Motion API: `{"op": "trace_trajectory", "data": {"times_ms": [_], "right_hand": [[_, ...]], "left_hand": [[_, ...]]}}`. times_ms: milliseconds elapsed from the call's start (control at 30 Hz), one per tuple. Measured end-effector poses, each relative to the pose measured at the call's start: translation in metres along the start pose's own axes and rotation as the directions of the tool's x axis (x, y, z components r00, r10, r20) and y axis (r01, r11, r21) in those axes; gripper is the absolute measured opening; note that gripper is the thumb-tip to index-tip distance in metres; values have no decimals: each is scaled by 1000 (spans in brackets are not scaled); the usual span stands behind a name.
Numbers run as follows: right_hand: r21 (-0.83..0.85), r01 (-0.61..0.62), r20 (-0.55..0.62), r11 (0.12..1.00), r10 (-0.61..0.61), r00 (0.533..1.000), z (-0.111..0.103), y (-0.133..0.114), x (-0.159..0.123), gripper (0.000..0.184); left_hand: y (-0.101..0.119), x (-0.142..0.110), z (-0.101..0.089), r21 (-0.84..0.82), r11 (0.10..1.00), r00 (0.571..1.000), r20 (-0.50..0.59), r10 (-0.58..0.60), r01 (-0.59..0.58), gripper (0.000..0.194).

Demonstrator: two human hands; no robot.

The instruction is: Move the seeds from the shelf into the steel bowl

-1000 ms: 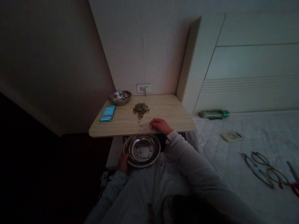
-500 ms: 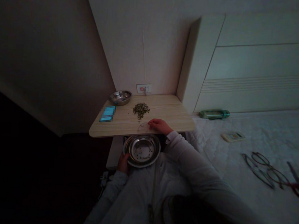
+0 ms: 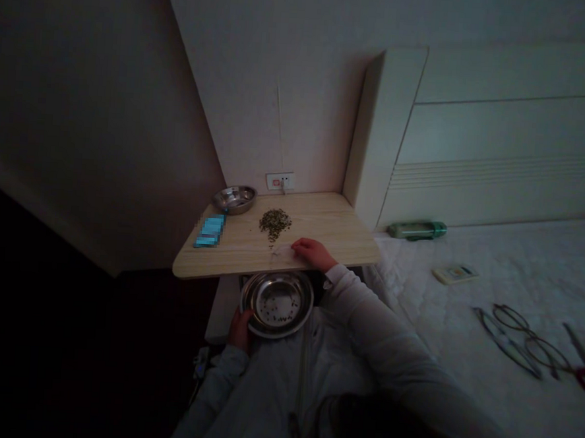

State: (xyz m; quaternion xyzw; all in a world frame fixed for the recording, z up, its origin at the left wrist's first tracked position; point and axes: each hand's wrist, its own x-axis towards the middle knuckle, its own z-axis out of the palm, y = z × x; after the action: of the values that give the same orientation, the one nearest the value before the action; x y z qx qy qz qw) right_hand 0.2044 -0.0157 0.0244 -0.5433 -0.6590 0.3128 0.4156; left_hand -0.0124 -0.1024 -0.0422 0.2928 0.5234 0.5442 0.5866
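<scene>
My left hand grips the near left rim of a stainless steel bowl, its fingers closed over the edge. Several small dark bits lie on the bowl's bottom. The bowl is just below the front edge of a light wooden table. Over that edge, my right hand pinches a thin see-through piece, seemingly clear plastic; its exact kind is too faint to make out. Beyond this piece, a heap of small greenish-brown seeds or grains is spread on the tabletop, trailing toward me.
A second steel bowl stands at the table's back left, behind a phone with a lit screen. A wall socket is behind the table. On the bed to the right lie a green bottle, a remote control, glasses and red-handled scissors.
The view has tilted slightly, so the table and bowls sit lower in the picture. The see-through piece in my right hand looks flatter against the table edge. My left hand keeps its hold.
</scene>
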Motion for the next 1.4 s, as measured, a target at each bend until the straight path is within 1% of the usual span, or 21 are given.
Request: {"op": "trace_trajectory", "data": {"times_ms": [67, 133, 200, 300, 467, 567, 667, 733, 833, 967, 1133, 1267, 1400], "right_hand": [[1, 3, -32, 1000, -3, 999, 0, -1, 0, 17], [6, 0, -63, 1000, 1, 998, 1, 0, 1, 19], [17, -1, -92, 1000, 3, 996, 2, 1, 2, 20], [22, -9, -111, 1000, 11, 994, 4, 4, 4, 21], [-30, -34, -99, 999, 31, 995, 4, 2, 3, 20], [-7, -39, -86, 999, 38, 996, 3, 0, 2, 20], [16, -37, -97, 999, 38, 995, 2, 0, 1, 20], [1, -26, -105, 1000, 26, 994, 1, 0, 1, 20], [-32, -25, -89, 999, 22, 996, 1, -2, 0, 19], [-11, -37, -67, 999, 36, 997, -1, -3, 0, 16], [58, -33, -76, 998, 38, 996, -1, 0, 1, 16], [30, -24, -75, 999, 26, 997, -1, 0, 0, 15], [38, -31, -73, 999, 34, 997, -2, -1, 0, 15]], "left_hand": [[-1, 1, -1, -20, 999, 1000, 9, -28, 28, 14], [-1, 1, -1, -2, 999, 999, -13, -32, 32, 13], [0, 1, -1, 32, 999, 1000, -27, -9, 10, 10], [3, 0, 0, 58, 998, 999, -11, 30, -29, 8], [7, -4, 0, 60, 998, 1000, -22, 10, -8, 9], [9, -6, 1, 74, 997, 1000, 8, 22, -23, 6], [9, -5, 2, 68, 997, 999, -21, 38, -36, 8], [8, -5, 2, 51, 999, 999, -34, 19, -17, 10], [6, -4, 3, 32, 999, 1000, -19, -11, 12, 11], [2, -1, 0, 36, 999, 1000, -24, 4, -3, 10], [0, 1, -1, 53, 997, 999, 2, 48, -48, 9], [3, -2, 1, 19, 999, 999, -12, 29, -29, 8], [5, -3, 3, 40, 998, 998, -18, 52, -52, 9]]}}
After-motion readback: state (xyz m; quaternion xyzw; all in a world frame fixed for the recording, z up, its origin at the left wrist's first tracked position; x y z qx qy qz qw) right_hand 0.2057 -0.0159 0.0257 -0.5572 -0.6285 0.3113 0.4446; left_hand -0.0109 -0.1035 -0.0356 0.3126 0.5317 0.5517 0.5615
